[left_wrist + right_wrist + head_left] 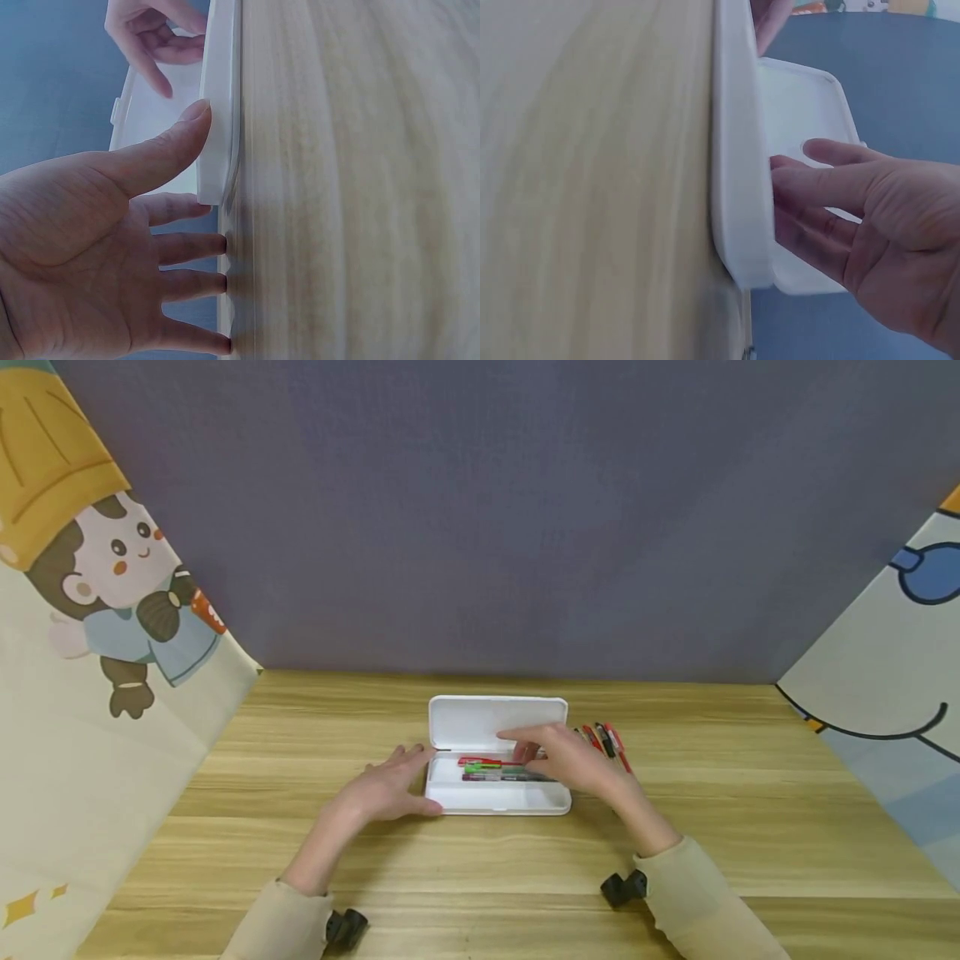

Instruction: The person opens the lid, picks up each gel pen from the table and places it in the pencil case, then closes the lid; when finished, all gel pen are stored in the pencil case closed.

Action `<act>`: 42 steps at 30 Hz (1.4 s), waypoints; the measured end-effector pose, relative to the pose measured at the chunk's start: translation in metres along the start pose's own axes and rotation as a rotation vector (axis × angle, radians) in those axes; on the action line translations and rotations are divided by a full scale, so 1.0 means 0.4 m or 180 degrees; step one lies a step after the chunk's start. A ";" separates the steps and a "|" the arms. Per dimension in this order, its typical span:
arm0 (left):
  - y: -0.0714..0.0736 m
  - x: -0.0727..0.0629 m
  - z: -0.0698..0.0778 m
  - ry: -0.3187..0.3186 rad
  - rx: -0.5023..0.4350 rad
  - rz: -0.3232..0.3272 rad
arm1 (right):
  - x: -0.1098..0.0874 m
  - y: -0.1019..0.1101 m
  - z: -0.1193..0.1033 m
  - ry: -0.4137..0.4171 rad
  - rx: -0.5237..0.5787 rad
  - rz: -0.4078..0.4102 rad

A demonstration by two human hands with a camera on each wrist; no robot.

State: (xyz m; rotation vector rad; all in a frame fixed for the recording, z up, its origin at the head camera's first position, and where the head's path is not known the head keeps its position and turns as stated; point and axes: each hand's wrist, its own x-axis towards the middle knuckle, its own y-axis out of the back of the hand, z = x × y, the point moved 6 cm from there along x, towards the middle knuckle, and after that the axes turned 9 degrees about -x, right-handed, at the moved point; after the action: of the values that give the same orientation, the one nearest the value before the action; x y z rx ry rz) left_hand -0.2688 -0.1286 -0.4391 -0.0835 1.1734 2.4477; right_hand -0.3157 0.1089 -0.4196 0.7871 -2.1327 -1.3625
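Observation:
A white pencil case (495, 798) lies on the wooden table with its lid (467, 720) swung back. In its rear compartment are several pens, among them a red pen (474, 762), a green-capped pen (480, 768) and a dark clear-barrelled pen (498, 778). My left hand (382, 789) is at the case's left end, thumb on the front corner, straight fingers spread at its side with tips on the table. Over the right part of the compartment, my right hand (573, 760) reaches down with loosely bent fingers. The case wall hides its lower fingertips in the right wrist view.
Several red and black pens (611, 742) lie on the table right of the case, partly behind my right hand. The wooden table (480, 877) meets a grey-blue panel (480, 527) at the back. Cartoon-printed panels (187, 652) flank both sides.

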 end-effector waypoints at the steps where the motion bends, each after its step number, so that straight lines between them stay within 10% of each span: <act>1: 0.000 0.000 0.000 0.0001 -0.0003 0.0001 | -0.006 0.004 0.005 0.0004 0.0047 0.0022; 18: -0.008 0.009 0.004 0.0041 -0.0022 -0.0067 | -0.210 0.147 0.193 -0.0588 0.0565 0.0752; 30: -0.003 0.003 -0.003 0.0043 -0.0022 -0.0035 | -0.259 0.128 0.291 -0.0881 0.1050 0.0446; 42: -0.004 0.006 -0.003 0.0029 -0.0037 -0.0039 | -0.253 0.101 0.313 -0.0924 0.0545 0.0182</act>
State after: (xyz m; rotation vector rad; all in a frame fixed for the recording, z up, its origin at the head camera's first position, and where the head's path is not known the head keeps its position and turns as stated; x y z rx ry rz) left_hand -0.2707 -0.1280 -0.4416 -0.1051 1.1592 2.4461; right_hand -0.3350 0.2724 -0.4401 0.6156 -2.5033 -1.3457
